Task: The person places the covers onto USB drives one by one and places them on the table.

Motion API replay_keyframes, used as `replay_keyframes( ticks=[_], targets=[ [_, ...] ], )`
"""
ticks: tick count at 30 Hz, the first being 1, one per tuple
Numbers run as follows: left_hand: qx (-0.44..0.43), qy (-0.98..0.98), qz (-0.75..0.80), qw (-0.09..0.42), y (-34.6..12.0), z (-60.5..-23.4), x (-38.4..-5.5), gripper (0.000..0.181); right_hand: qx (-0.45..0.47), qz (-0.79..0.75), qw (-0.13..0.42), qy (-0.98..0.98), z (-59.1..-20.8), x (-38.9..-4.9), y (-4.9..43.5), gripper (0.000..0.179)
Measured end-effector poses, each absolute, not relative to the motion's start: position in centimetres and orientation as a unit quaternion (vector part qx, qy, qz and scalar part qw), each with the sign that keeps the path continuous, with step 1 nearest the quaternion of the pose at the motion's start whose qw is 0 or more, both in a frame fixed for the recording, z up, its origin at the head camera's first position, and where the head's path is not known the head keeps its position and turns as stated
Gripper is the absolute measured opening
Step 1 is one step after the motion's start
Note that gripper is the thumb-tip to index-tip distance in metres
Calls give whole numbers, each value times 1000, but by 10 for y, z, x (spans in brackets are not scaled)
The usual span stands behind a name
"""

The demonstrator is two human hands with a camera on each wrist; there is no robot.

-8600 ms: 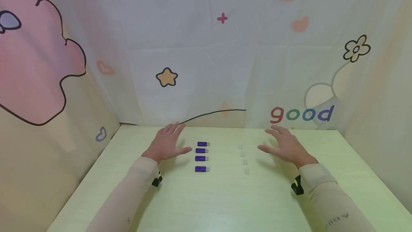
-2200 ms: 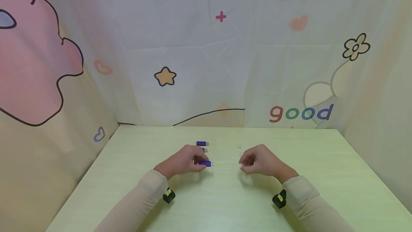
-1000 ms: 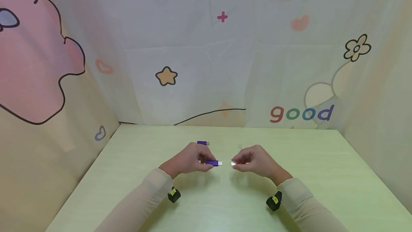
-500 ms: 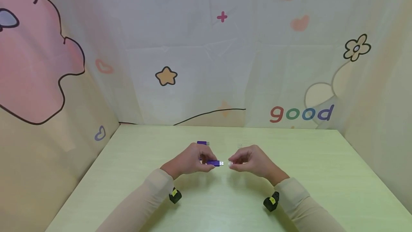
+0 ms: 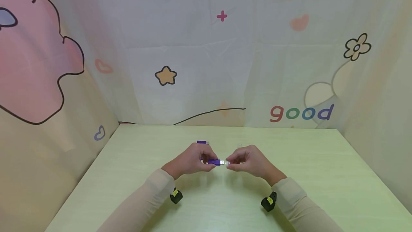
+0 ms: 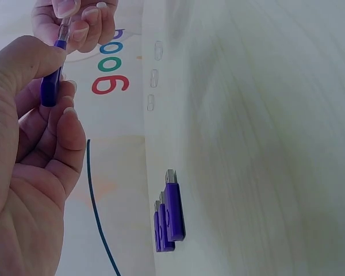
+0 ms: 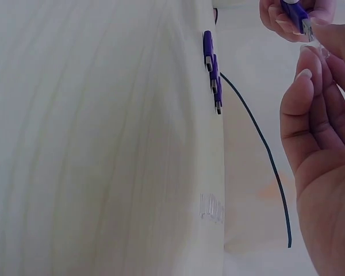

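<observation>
- And here, long sleeves are worn on both sides, the left sleeve (image 5: 135, 201) and the right sleeve (image 5: 307, 205) alike, in pale cream-beige!
- Soft creases are shown all along them.
- Now to the wrists: each is finished in a broad, smooth band, seen at the left cuff (image 5: 160, 180) and the right cuff (image 5: 287, 189).
- Blocky black cameras are worn there, the left wrist camera (image 5: 176, 198) matched by the right wrist camera (image 5: 267, 204).
- Each is marked by a bright yellow patch (image 5: 175, 192).
- The left hand (image 5: 194, 157) and right hand (image 5: 251, 159) are seen bare!
</observation>
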State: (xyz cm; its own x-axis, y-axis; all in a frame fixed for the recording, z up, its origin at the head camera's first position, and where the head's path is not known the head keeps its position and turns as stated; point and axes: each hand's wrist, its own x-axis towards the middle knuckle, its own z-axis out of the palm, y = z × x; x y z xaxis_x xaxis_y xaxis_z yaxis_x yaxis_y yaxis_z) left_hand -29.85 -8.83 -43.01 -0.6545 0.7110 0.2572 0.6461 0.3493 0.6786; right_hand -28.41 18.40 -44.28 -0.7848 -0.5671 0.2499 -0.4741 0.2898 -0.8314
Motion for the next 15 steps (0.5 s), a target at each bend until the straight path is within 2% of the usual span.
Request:
replay_keyframes(
  ticks=[15],
  targets=[
    [429, 811, 395, 35, -86, -429, -296, 13, -336, -500, 42, 797, -447, -286, 184, 18]
  ],
)
